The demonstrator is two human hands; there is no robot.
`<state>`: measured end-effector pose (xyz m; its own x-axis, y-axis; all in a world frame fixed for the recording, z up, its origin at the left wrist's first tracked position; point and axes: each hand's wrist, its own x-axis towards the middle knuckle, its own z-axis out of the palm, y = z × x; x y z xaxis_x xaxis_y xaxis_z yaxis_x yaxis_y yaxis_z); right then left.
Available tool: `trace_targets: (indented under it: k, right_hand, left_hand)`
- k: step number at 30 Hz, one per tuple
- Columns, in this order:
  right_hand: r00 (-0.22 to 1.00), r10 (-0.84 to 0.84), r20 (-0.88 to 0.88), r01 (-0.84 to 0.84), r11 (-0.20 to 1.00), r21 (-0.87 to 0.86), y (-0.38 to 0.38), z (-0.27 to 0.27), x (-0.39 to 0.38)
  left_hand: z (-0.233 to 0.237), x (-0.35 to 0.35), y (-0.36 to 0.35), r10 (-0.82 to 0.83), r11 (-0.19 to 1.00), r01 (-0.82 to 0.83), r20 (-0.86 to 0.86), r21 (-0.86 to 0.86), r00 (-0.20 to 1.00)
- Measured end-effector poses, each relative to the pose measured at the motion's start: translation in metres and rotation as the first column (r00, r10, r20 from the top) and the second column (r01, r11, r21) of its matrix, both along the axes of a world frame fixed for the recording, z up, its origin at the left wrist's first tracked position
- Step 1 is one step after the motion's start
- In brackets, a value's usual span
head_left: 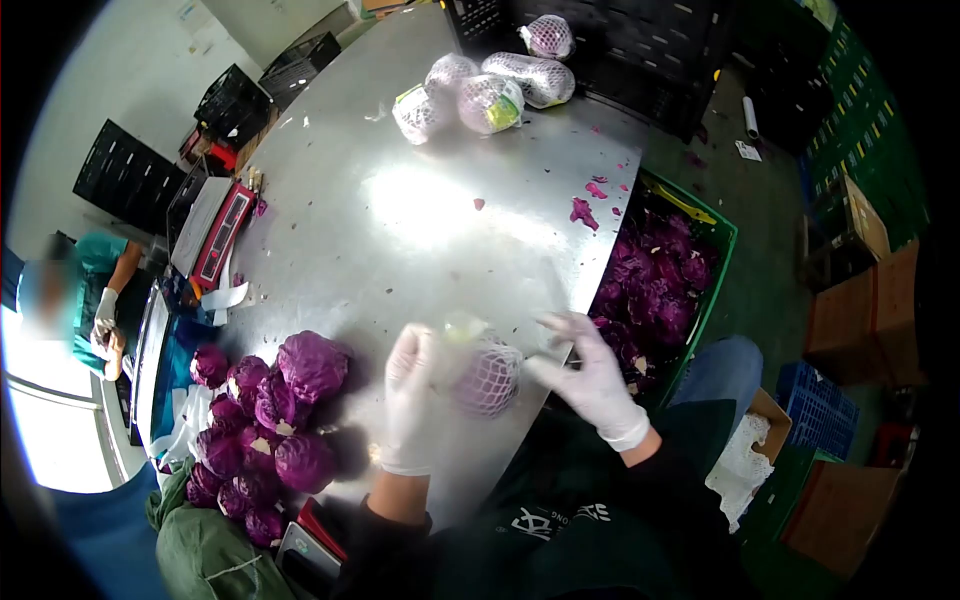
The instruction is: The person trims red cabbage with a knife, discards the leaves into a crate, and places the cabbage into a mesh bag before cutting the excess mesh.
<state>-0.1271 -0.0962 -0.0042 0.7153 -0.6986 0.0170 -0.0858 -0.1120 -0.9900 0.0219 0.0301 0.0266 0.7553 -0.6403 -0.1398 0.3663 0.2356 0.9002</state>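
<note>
A red cabbage point(488, 382) in a white foam net sits on the metal table between my two hands. A pale, greenish, blurred piece point(464, 332) overlaps its top. My left hand point(408, 395), in a white glove, is at the cabbage's left side with its fingers curled together; I cannot tell what they hold. On the right, my gloved right hand point(600, 390) has thumb and fingers apart, nothing between them, its tips close to the net. A heap of bare red cabbages point(305, 462) lies left of my left hand.
Several netted cabbages point(490, 104) stand at the table's far end by a black crate point(640, 50). A green crate point(728, 262) of purple leaves adjoins the right edge. Red scales point(222, 240) sit at the left, near another person point(100, 290). Leaf scraps point(583, 213) litter the table point(340, 255).
</note>
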Motion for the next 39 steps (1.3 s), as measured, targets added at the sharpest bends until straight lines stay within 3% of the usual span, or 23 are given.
trace_targets:
  k: [1,3,4,5,6,9,11,12,15,16,19,20,21,23,25,27,30,31,32,35,37,38,39]
  right_hand:
    - [0.999,0.047,-0.003,-0.046,0.971,-0.233,0.002,0.002,0.011]
    - [0.978,0.189,-0.092,-0.209,0.903,-0.376,0.002,0.015,0.022]
    - [0.987,0.156,0.045,-0.143,0.966,-0.215,0.005,0.003,0.03]
    - [0.989,0.144,0.027,-0.137,0.973,-0.188,0.003,0.001,0.029]
    - [0.991,0.136,0.011,-0.132,0.978,-0.163,0.0,0.001,0.031]
    - [1.0,0.011,0.027,-0.005,0.98,-0.199,0.005,-0.008,0.036]
    - [0.999,-0.04,-0.006,0.039,0.987,-0.157,0.01,-0.005,0.038]
    - [0.998,-0.064,-0.004,0.063,0.993,-0.104,0.012,-0.004,0.038]
    - [0.989,-0.097,0.111,0.089,0.993,0.08,0.016,-0.014,0.042]
    - [0.984,-0.143,0.104,0.148,0.988,-0.046,0.02,-0.003,0.042]
    - [0.992,-0.098,0.079,0.111,0.975,-0.19,0.027,-0.006,0.034]
    - [0.996,-0.067,0.058,0.069,0.997,-0.02,0.031,-0.01,0.028]
    - [0.999,-0.039,0.018,0.04,0.994,-0.105,0.037,-0.012,0.02]
    - [0.999,-0.009,0.043,0.007,0.999,0.047,0.053,-0.028,0.004]
    - [0.996,0.052,0.078,-0.08,0.903,0.422,0.064,-0.029,-0.004]
    - [1.0,0.025,-0.001,-0.016,0.665,0.747,0.045,-0.019,-0.016]
    - [0.993,-0.107,0.05,0.061,0.83,0.555,0.025,-0.023,-0.004]
    - [0.994,-0.1,0.05,0.07,0.906,0.417,0.019,-0.018,0.005]
    - [0.992,-0.107,-0.062,0.108,0.994,0.019,0.013,-0.006,0.012]
    - [0.964,-0.166,-0.208,0.08,0.926,-0.369,0.003,-0.013,0.023]
    - [0.975,-0.157,-0.155,0.127,0.974,-0.189,0.003,-0.027,0.024]
    - [0.982,-0.144,-0.123,0.127,0.982,-0.136,0.003,-0.033,0.021]
    - [0.987,-0.132,-0.09,0.125,0.989,-0.082,0.002,-0.036,0.02]
  left_hand:
    - [0.011,-0.009,-0.005,-0.074,0.997,0.074,-0.006,-0.005,0.997]
    - [0.036,-0.03,-0.013,-0.172,0.984,0.171,0.033,0.054,0.984]
    - [0.034,-0.03,-0.011,-0.229,0.973,0.226,0.094,0.048,0.969]
    - [0.03,-0.031,-0.009,-0.204,0.978,0.168,0.383,0.126,0.901]
    - [0.026,-0.031,-0.008,-0.183,0.98,0.087,0.639,0.179,0.747]
    - [0.012,-0.031,0.014,-0.248,0.949,-0.054,0.841,0.311,0.48]
    - [0.002,-0.031,0.026,-0.278,0.943,0.024,0.745,0.332,0.607]
    - [0.002,-0.03,0.03,-0.356,0.909,0.03,0.739,0.415,0.571]
    - [0.004,-0.031,0.017,-0.421,0.843,-0.208,0.849,0.496,0.319]
    - [0.009,-0.033,0.006,-0.412,0.847,-0.238,0.87,0.476,0.273]
    - [-0.021,-0.016,0.013,-0.451,0.757,-0.27,0.775,0.595,0.444]
    - [-0.026,-0.009,0.011,-0.383,0.834,-0.283,0.866,0.474,0.322]
    - [-0.03,-0.002,0.008,-0.302,0.893,-0.287,0.934,0.347,0.19]
    - [-0.029,0.007,-0.005,-0.281,0.906,-0.286,0.949,0.312,0.145]
    - [-0.037,0.007,-0.012,-0.217,0.905,-0.314,0.945,0.288,0.243]
    - [-0.047,0.01,-0.016,-0.163,0.906,-0.343,0.952,0.248,0.258]
    - [-0.033,0.004,-0.014,-0.18,0.945,-0.091,0.728,0.316,0.662]
    - [-0.026,0.0,-0.013,-0.206,0.954,-0.002,0.663,0.299,0.72]
    - [-0.019,-0.004,-0.013,-0.237,0.959,0.085,0.596,0.272,0.767]
    - [-0.022,-0.008,-0.013,-0.235,0.971,0.187,0.487,0.146,0.841]
    - [-0.011,-0.013,-0.016,-0.189,0.98,0.2,0.287,-0.01,0.939]
    - [0.001,-0.018,-0.019,-0.171,0.981,0.177,0.075,-0.076,0.982]
    - [-0.004,-0.015,-0.018,-0.179,0.971,0.182,0.035,-0.157,0.983]
